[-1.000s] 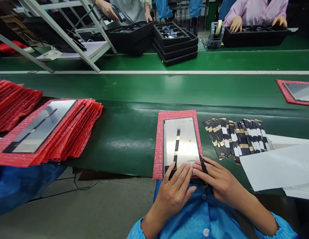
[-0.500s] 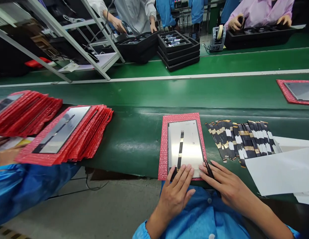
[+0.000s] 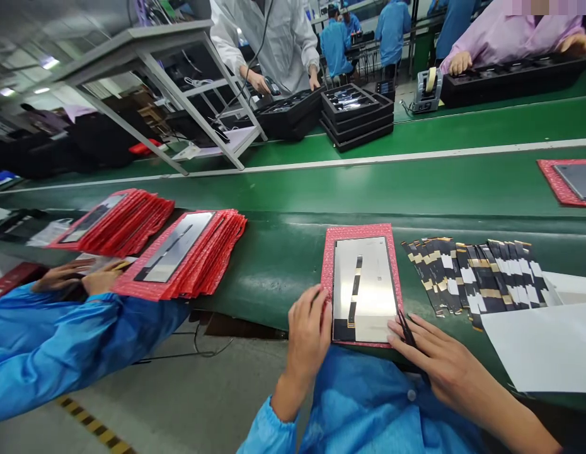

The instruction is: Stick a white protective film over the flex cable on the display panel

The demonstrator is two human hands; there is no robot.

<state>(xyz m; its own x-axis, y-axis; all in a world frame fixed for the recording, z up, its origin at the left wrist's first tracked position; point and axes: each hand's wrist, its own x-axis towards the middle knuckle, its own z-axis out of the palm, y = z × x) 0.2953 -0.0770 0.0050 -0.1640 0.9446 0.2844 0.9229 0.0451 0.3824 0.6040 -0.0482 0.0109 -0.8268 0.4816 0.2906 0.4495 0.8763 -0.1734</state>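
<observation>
A silver panel (image 3: pixel 368 277) with a black and gold flex strip (image 3: pixel 355 291) lies on a red bubble-wrap sheet (image 3: pixel 329 258) at the near edge of the green bench. My left hand (image 3: pixel 308 331) curls its fingers around the left near edge of the red sheet. My right hand (image 3: pixel 432 356) rests at the panel's near right corner, fingers stretched out, with black tweezers (image 3: pixel 407 332) tucked in it. A fanned row of black and gold flex strips (image 3: pixel 477 277) lies just right of the panel.
Two piles of red-wrapped panels (image 3: pixel 189 258) sit to the left, beside a blue-sleeved co-worker's hands (image 3: pixel 80 277). White paper sheets (image 3: pixel 543 340) lie at right. Another red-wrapped panel (image 3: pixel 569 181) is on the conveyor. Black trays (image 3: pixel 356 110), a tape dispenser (image 3: pixel 428 88) and other workers are across the belt.
My left hand slid off the panel's near end to the left edge of the red sheet. My right hand stayed at the near right corner. The camera lifted and turned left.
</observation>
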